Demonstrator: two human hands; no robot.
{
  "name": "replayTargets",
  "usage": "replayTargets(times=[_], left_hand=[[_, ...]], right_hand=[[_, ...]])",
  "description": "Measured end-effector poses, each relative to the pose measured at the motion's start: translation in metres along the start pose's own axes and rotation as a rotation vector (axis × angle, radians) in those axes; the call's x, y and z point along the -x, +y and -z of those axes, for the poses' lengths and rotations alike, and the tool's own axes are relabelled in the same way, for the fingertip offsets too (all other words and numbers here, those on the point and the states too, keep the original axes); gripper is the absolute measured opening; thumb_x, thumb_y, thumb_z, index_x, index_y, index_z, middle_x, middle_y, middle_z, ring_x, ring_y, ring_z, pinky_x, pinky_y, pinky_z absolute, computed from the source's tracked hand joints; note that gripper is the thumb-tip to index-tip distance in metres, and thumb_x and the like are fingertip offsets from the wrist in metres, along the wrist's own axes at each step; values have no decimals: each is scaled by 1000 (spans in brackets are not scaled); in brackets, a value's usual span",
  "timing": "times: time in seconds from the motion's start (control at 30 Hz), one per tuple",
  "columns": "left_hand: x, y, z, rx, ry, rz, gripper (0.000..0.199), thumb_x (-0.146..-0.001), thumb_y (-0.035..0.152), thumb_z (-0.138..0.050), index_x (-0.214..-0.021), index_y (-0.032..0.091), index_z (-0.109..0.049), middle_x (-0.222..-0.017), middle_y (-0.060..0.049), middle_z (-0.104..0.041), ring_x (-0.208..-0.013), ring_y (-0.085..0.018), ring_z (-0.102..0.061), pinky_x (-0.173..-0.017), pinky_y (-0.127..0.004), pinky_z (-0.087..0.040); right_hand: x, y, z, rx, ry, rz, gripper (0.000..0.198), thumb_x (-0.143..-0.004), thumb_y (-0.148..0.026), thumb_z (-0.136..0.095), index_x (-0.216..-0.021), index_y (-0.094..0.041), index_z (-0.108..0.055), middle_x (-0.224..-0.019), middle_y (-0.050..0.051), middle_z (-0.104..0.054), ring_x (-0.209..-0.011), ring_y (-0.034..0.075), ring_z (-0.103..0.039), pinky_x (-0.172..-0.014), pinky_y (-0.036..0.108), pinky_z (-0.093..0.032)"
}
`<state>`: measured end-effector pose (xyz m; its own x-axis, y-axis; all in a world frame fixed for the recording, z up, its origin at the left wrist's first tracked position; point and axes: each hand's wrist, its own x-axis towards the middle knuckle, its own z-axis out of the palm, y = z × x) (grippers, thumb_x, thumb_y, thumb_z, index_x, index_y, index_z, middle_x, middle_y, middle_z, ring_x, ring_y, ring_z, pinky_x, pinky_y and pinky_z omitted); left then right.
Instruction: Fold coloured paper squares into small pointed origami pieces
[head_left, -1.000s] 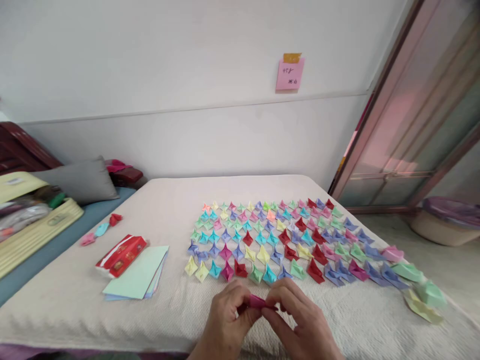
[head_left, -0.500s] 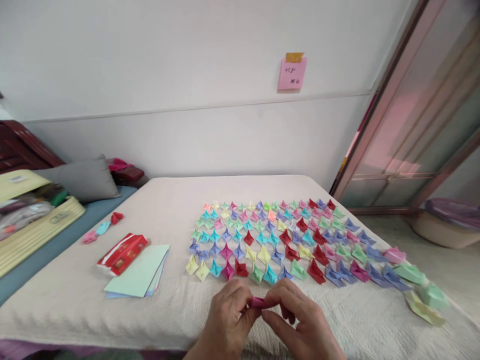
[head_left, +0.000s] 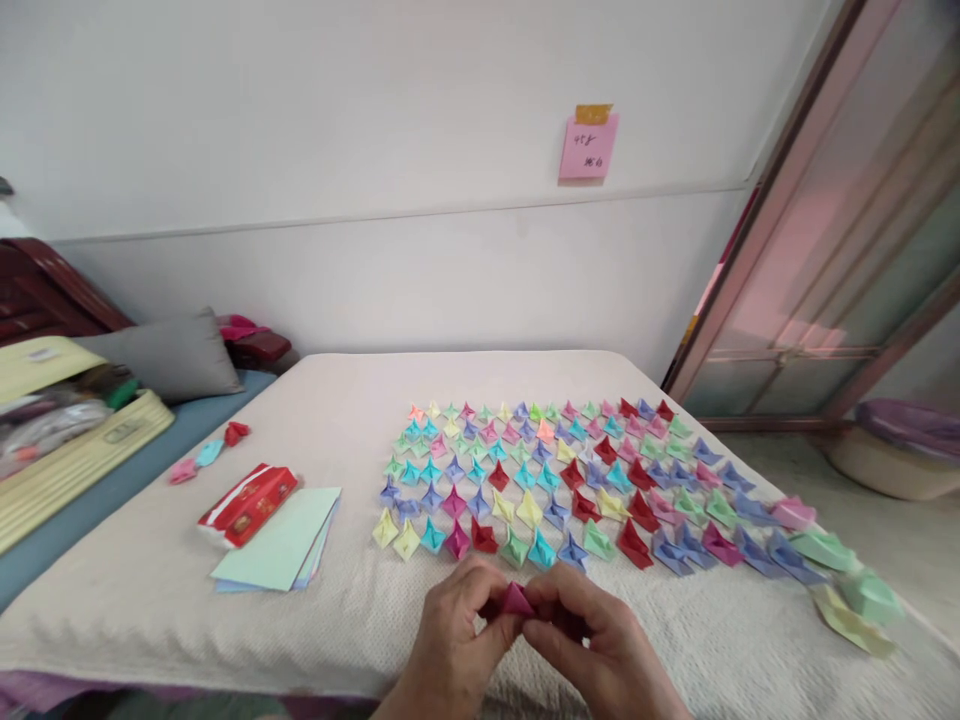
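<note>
Between my two hands is a small folded magenta paper piece (head_left: 516,601), its peak pointing up. My left hand (head_left: 459,628) pinches its left side with thumb and forefinger. On its right side my right hand (head_left: 589,625) grips it the same way, fingers curled. Part of the paper is hidden behind my fingertips. Just beyond my hands, rows of small folded paper boats (head_left: 529,508) in many colours cover the right half of the cloth-covered table (head_left: 360,400).
At left lie a stack of coloured paper sheets (head_left: 281,545), a red tissue pack (head_left: 251,503) and three small folded papers (head_left: 210,453). A yellow box (head_left: 142,425) and grey pillow (head_left: 169,355) are beyond. A pink note (head_left: 589,150) hangs on the wall; a tub (head_left: 900,460) stands right.
The magenta paper, a flat narrow strip before, now shows a raised triangular peak between my fingers. Both hands have stayed in nearly the same place.
</note>
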<state>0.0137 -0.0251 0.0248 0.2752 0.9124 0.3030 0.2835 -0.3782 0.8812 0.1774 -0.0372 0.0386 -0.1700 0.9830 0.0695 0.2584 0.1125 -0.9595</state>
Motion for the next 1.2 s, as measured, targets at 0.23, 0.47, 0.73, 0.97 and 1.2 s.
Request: replayTargets(times=[0.23, 0.47, 0.73, 0.97, 1.2], left_hand=[[-1, 1, 3, 647, -157, 302, 42, -65, 31, -82, -98, 18, -61, -81, -1, -57, -64, -11, -49, -57, -22, -39], [-2, 7, 9, 856, -216, 466, 25, -83, 31, -65, -98, 11, -65, -73, -5, -59, -61, -12, -52, -58, -24, -39], [1, 5, 9, 885, -240, 522, 15, -76, 23, -71, -81, 12, -62, -73, -7, -64, -66, -14, -56, -58, -23, -36], [-2, 8, 5, 920, -165, 525, 15, -73, 19, -72, -69, 14, -58, -68, -4, -61, -66, -17, -59, -68, -30, -43], [-3, 2, 1, 757, -101, 509, 14, -72, 20, -70, -67, 14, -58, -67, -4, -63, -66, -18, -61, -68, -32, -45]], right_hand=[[-7, 12, 8, -404, -102, -155, 17, -75, -31, -69, -66, -17, -65, -59, -4, -49, -52, 9, -38, -48, 23, -29], [-8, 12, 5, -827, -232, -356, 11, -73, -20, -73, -70, -12, -66, -61, 2, -62, -53, 8, -51, -52, 21, -35], [-10, 13, 3, -901, -252, -389, 4, -74, -14, -67, -72, -10, -68, -58, 2, -63, -52, 8, -51, -52, 20, -34], [-10, 12, 0, -764, -277, -258, 10, -72, -21, -74, -68, -14, -68, -63, 0, -63, -59, 10, -50, -56, 22, -34], [-13, 10, -1, -539, -173, -209, 18, -73, -26, -74, -60, -16, -66, -83, 1, -60, -69, 13, -54, -66, 26, -40]])
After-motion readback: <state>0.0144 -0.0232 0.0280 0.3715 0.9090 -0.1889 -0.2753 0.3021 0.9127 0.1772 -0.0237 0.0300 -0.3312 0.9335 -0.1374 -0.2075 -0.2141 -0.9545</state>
